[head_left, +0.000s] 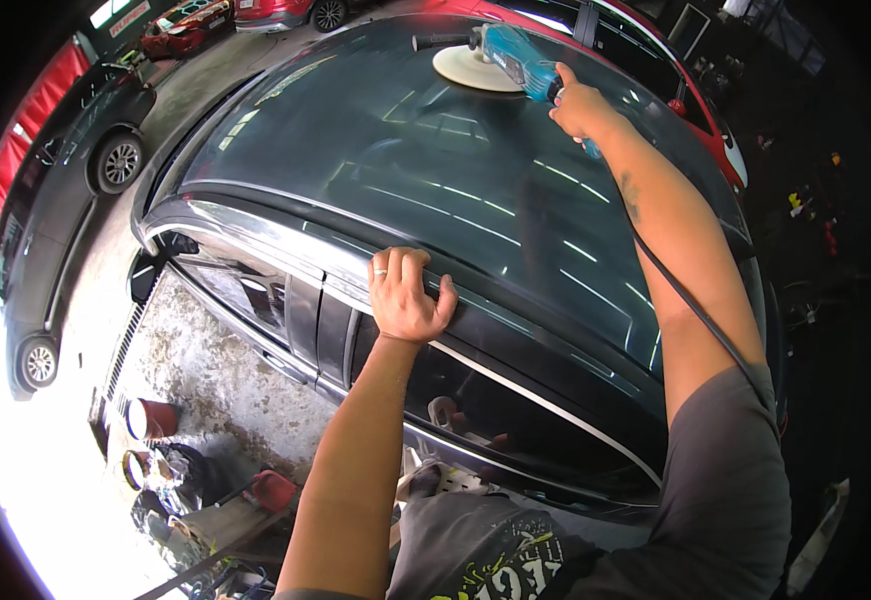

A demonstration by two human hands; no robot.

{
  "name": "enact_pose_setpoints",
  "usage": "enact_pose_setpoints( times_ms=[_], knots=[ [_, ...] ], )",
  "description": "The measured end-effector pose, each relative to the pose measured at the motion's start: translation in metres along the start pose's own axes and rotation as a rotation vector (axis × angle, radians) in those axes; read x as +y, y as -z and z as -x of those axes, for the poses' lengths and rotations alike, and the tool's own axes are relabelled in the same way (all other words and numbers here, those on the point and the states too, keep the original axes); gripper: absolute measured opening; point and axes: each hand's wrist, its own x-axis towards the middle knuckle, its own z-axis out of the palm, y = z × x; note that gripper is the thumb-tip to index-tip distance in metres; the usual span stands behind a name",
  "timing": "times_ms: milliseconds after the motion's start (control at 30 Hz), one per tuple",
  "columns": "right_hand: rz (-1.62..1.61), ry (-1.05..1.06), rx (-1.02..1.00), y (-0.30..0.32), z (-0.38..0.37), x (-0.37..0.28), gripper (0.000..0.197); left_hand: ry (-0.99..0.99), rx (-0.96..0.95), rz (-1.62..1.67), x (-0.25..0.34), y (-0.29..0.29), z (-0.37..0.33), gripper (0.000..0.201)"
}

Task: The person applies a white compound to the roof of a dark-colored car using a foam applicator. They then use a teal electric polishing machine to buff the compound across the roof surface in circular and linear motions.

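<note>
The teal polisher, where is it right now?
In the head view, the teal polisher is near the top, right of centre, held in the right hand, its pale disc over the dark car roof.

L arm [351,460] rises from lower edge, L of ctr., slanting a bit R; wrist approx. straight. L hand [407,300] is palm down, back of hand showing, fingers [389,264] bent fwd. & close tog., thumb [447,292] out on R side. R arm [677,235] stretches far up & to the L, elbow nearly straight, dark mark [631,193] on forearm. R hand [585,108], farther out than L, is wrapped in a grip, palm hidden.
</note>
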Motion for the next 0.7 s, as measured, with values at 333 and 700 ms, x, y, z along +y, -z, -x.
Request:
enact_pose_setpoints(
  times_ms=[333, 700],
  knots=[
    [0.054, -0.176, 0.048, -0.007, -0.008, 0.025, 0.105, -0.043, 0.018, 0.003, 0.001, -0.003, -0.003, 0.033],
    [-0.078, -0.338, 0.029, 0.027, 0.075, 0.126, 0.094, -0.007, -0.019, -0.029, -0.001, -0.002, 0.002, 0.033]
  ],
)
